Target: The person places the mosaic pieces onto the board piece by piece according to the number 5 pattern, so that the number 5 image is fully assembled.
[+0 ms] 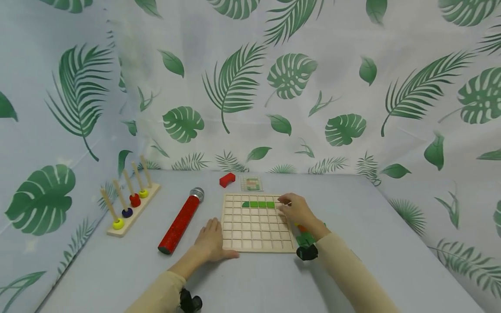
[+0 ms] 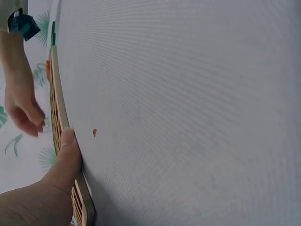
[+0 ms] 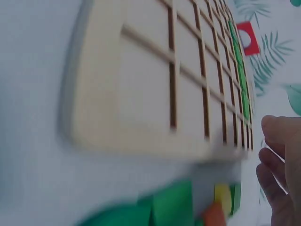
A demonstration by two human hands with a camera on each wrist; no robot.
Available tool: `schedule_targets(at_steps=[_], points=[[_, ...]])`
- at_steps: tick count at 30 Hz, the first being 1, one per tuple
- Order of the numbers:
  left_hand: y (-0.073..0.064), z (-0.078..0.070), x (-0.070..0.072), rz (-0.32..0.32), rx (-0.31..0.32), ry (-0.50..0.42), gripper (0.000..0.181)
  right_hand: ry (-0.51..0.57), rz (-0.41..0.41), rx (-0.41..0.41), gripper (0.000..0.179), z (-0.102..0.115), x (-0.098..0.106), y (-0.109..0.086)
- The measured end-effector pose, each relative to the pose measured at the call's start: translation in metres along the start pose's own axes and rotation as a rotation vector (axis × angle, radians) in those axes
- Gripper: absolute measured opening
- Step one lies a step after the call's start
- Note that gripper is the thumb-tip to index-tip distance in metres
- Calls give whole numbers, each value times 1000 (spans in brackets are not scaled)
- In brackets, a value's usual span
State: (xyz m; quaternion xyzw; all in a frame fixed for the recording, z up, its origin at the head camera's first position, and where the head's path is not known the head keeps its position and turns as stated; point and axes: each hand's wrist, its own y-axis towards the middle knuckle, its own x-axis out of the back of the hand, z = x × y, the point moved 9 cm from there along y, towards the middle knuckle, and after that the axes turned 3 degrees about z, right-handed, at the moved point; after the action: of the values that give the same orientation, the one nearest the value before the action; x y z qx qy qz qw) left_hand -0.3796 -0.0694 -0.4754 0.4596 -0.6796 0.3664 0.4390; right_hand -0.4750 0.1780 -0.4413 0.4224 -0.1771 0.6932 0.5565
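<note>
A square wooden grid board lies flat on the table, with a strip of green pieces in one of its far rows. My left hand steadies the board's near left corner, fingers along the left side and thumb on the front edge. My right hand is at the far right edge, beside the strip's right end. Its fingers are loosely bent, and no piece shows between them in the right wrist view. Green blocks and a yellow-and-green piece lie off the board's right side, partly under the right forearm.
A red block and a small pattern card lie behind the board. To the left are a red microphone-shaped tube and a wooden peg stand with coloured rings. Leaf-patterned cloth hangs behind the table.
</note>
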Motion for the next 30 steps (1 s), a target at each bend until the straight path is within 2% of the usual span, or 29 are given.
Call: schedule_targets(at_steps=[7,12,21,30], points=[[0,2,5,-3,4,6,113,-55,-9,-20,25,-23,21,-23],[0,3,5,-12,-1,13,112,-80,13,26,20,-25,27,-34],[-1,2,5,-21,-9,23,113,-106,113,-5,20,-30,29,-60],[-3,-4,3,-22,-29,15,113,-118,87,-74,22,-41,26,-79]])
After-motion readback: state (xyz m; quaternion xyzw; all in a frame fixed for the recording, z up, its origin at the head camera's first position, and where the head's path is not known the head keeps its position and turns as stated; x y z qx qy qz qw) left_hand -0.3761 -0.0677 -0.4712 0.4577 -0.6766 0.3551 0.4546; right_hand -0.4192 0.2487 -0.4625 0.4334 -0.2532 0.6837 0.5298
